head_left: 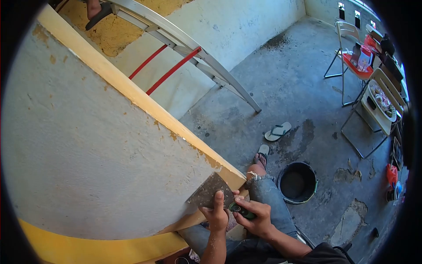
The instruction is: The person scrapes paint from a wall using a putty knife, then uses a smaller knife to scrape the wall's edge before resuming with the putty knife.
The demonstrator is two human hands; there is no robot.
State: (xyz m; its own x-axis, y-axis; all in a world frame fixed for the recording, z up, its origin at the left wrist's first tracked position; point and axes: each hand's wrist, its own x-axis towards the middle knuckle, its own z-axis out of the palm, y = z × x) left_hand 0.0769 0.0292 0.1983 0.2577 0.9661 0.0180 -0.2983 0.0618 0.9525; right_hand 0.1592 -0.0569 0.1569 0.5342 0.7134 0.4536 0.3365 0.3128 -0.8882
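A wide metal scraper blade (206, 192) lies against the lower right corner of the grey plastered surface (105, 145). My left hand (216, 213) presses on the blade, its thumb pointing up along the metal and its other fingers partly hidden behind it. My right hand (254, 216) is wrapped round the green and black handle (241, 210) of the scraper. Next to the blade, the yellow edge (233, 178) of the surface shows bare, chipped patches.
A black bucket (298, 182) stands right of my knee. A loose flip-flop (278, 131) lies beyond my foot. An aluminium ladder (206, 61) leans at the top, with another person's foot (93, 9) on it. Folding chairs (373, 110) holding items stand at right.
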